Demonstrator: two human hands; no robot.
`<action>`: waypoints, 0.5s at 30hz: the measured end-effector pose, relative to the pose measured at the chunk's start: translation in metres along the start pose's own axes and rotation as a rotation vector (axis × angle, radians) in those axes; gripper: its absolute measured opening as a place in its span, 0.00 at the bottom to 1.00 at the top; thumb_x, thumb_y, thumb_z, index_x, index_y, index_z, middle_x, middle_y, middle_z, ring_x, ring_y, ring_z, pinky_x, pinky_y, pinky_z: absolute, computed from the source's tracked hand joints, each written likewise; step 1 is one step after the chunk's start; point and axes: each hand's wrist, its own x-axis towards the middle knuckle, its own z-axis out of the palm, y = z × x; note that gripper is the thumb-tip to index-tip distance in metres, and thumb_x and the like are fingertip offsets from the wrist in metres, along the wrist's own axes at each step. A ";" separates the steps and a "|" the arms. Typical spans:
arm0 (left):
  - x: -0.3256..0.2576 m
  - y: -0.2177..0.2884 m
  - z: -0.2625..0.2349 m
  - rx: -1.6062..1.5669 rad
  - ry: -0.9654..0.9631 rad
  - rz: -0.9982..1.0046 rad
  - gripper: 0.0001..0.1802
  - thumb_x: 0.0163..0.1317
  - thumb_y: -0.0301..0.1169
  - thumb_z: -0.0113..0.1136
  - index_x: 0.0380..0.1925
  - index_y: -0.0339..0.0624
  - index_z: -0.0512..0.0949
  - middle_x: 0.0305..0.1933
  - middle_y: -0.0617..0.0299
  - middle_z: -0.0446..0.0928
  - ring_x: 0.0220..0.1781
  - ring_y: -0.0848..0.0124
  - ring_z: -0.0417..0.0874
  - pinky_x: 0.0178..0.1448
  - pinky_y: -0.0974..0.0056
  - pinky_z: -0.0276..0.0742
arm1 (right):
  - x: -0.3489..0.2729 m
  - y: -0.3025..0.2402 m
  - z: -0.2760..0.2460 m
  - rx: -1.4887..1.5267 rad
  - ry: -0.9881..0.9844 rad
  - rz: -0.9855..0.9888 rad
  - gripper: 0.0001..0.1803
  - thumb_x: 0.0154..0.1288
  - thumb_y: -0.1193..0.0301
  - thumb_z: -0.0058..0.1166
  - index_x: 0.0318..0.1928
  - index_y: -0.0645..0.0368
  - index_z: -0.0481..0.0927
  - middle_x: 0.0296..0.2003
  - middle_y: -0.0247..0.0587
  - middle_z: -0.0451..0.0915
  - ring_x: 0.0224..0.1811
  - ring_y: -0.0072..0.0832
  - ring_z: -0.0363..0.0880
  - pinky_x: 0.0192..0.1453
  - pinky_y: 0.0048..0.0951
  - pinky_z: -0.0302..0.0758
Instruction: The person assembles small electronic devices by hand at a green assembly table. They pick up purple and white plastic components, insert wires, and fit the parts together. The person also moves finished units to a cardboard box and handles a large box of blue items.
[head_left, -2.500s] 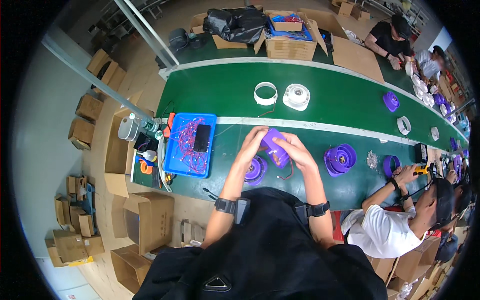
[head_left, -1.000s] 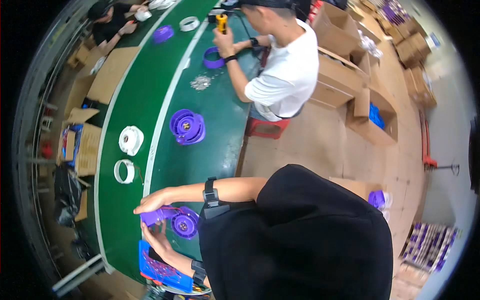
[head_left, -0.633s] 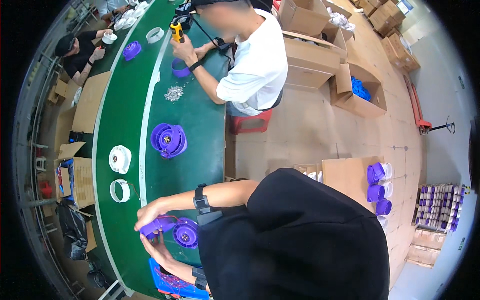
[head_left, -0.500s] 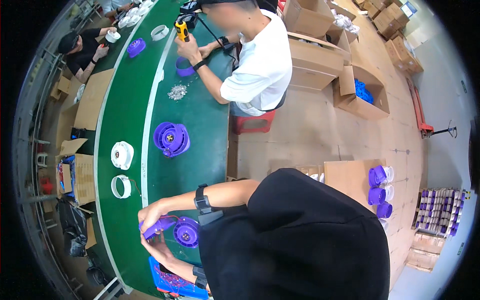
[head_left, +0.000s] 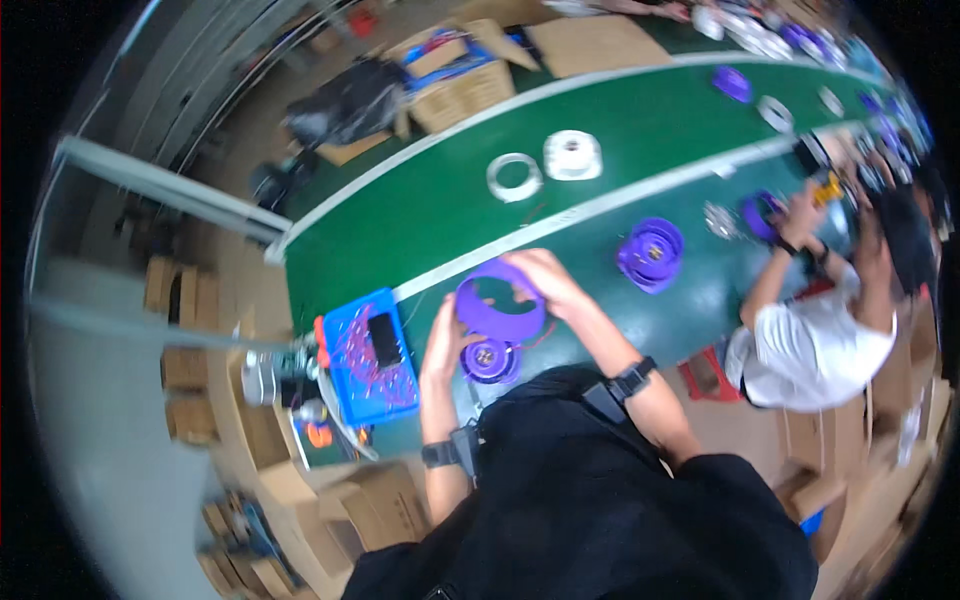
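1. The green workbench (head_left: 715, 285) spreads under and around the grip; just beyond it runs a pale rail (head_left: 565, 216), standing between the hands and the far green strip (head_left: 390, 235).
2. A co-worker in a white top (head_left: 820, 345) sits well to the right of the grip, holding a yellow tool (head_left: 828, 190).
3. Far beyond the grip and leftward stand an open cardboard box (head_left: 462, 98) and a black plastic bag (head_left: 350, 100).
4. Near the grip on its left lies a blue tray (head_left: 345, 400).
5. The left hand (head_left: 440, 340) and right hand (head_left: 543, 280) close on opposite sides of a purple ring (head_left: 505, 322), its opening tilted upward; right fingers show through it.
6. A purple housing (head_left: 651, 253) stands to the right of the grip.
7. Directly on the wearer's side of the ring sits a purple base (head_left: 488, 357), its far edge hidden by the ring; whether they touch, I cannot tell.
8. Past the rail from the grip lie a white housing (head_left: 573, 157) and, beside it, a white ring (head_left: 493, 183).
9. Left of the grip, a dark phone (head_left: 383, 340) rests on tangled wires (head_left: 358, 358) in the tray.
10. Small silvery pieces (head_left: 720, 220) lie heaped beyond the purple housing, farther right of the grip.
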 end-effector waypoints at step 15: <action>-0.023 0.004 0.010 -0.378 0.489 0.146 0.16 0.69 0.42 0.48 0.23 0.47 0.69 0.14 0.73 0.61 0.15 0.84 0.61 0.17 0.76 0.54 | 0.017 0.035 0.014 -0.004 -0.252 0.049 0.24 0.68 0.58 0.39 0.59 0.59 0.68 0.45 0.47 0.78 0.45 0.32 0.77 0.52 0.32 0.73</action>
